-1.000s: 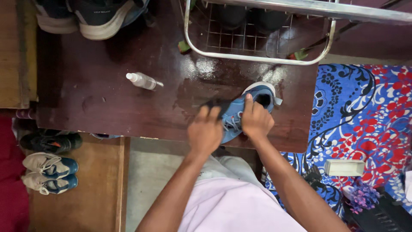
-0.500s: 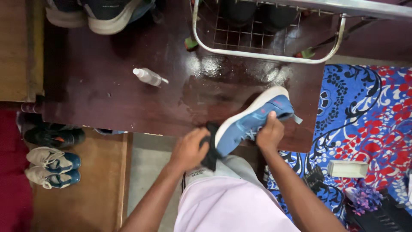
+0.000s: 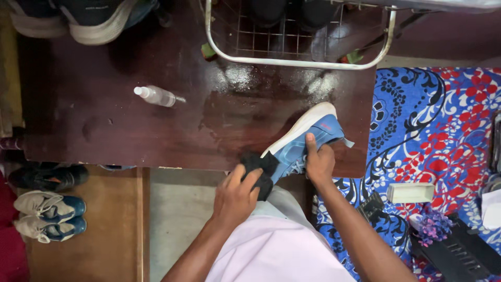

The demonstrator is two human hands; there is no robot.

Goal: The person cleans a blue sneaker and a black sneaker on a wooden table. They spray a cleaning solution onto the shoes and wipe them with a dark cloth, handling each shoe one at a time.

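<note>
A blue sneaker (image 3: pixel 305 138) with a white sole lies tilted on its side at the near right edge of a dark wooden table (image 3: pixel 104 130). My right hand (image 3: pixel 319 163) grips its upper from below, thumb laid along the side. My left hand (image 3: pixel 236 196) presses a dark cloth (image 3: pixel 259 168) against the toe end of the sneaker, just off the table's front edge. My lap in pale pink fabric sits below both hands.
A small clear spray bottle (image 3: pixel 156 96) lies on the table at left. A white wire rack (image 3: pixel 297 39) stands at the back over a wet patch. Other shoes (image 3: pixel 78 18) sit far left; sneakers (image 3: pixel 47 214) rest on the floor. A blue-red patterned cloth (image 3: pixel 438 130) lies right.
The sneaker has been turned from flat on the table onto its side, sole outward. My left hand slid the cloth down to its toe end.
</note>
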